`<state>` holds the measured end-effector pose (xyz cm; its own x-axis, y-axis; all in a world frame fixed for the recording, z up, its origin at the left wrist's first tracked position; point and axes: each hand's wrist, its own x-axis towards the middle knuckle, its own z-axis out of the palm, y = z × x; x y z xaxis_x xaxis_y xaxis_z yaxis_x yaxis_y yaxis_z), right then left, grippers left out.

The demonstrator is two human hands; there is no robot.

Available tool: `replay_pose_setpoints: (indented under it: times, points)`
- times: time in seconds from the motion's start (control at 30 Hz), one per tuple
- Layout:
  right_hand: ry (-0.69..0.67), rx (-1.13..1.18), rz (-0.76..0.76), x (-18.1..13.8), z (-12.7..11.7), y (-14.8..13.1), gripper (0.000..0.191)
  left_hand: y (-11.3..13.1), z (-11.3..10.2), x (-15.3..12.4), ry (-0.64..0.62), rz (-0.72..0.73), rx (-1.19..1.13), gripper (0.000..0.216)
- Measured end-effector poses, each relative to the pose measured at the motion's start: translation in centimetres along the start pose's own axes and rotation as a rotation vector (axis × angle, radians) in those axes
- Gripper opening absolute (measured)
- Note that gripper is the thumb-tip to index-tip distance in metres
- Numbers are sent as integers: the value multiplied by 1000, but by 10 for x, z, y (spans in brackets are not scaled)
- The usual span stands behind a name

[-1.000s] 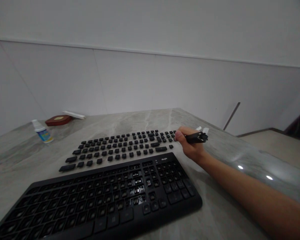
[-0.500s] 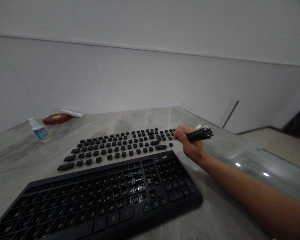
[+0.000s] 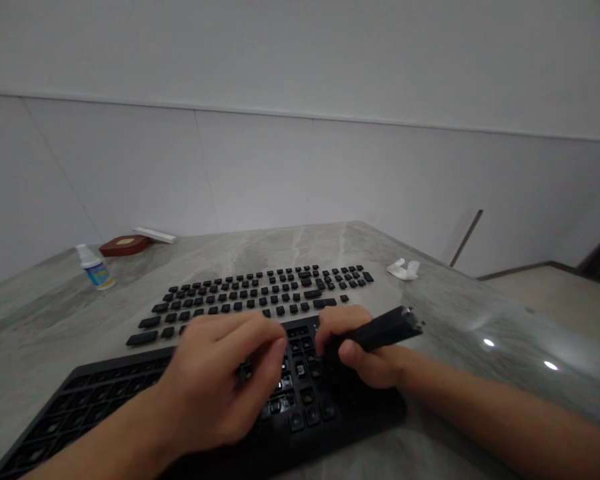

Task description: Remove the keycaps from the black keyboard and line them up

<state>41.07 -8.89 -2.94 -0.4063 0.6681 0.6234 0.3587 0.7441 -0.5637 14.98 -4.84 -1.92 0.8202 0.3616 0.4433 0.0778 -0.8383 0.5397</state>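
A black keyboard point(image 3: 125, 380) with most of its keycaps off lies in front of me. Above its middle is my left hand point(image 3: 225, 380), thumb and fingers brought together; whatever may be between them is hidden. Over the number-pad end, my right hand point(image 3: 360, 347) is closed around a black stick-shaped tool point(image 3: 385, 330), whose upper end shows small shiny parts. The tool's lower end is hidden by the hand and the dark keyboard. Behind the keyboard, loose black keycaps point(image 3: 237, 297) are laid out in rows that follow a keyboard's layout.
A crumpled white tissue point(image 3: 404, 269) lies on the grey marbled table point(image 3: 450, 320) at the right. Far left stand a white spray bottle with a blue label point(image 3: 97, 270) and a reddish-brown box point(image 3: 125, 246), with a white strip point(image 3: 155, 235) beside it. A wall rises behind.
My right hand has come down and toward me from the right end of the keycap rows to the keyboard, still holding the tool. My left hand has come into view over the keyboard.
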Motion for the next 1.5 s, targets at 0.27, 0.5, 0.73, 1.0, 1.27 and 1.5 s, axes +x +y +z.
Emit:
replay_pose_setpoints:
  times: [0.27, 0.5, 0.73, 1.0, 1.27, 1.5]
  points:
    - [-86, -29, 31, 1, 4, -1, 25, -22, 29, 30, -46, -58, -25, 18]
    - [-278, -158, -27, -5, 0, 9, 11, -24, 31, 26, -122, -33, 54, 10]
    - [-398, -219, -59, -2, -15, 4, 21, -23, 35, 23, -120, 131, 228, 11]
    - [-562, -88, -30, -15, -28, 16, 22, -5, 27, 26, -185, 313, 243, 21]
    - [-551, -76, -14, -18, -25, 15, 22, -3, 26, 27, -385, 308, 224, 35]
    - [-535, -28, -15, -20, -19, 15, 24, -4, 27, 28, -353, 323, 221, 36]
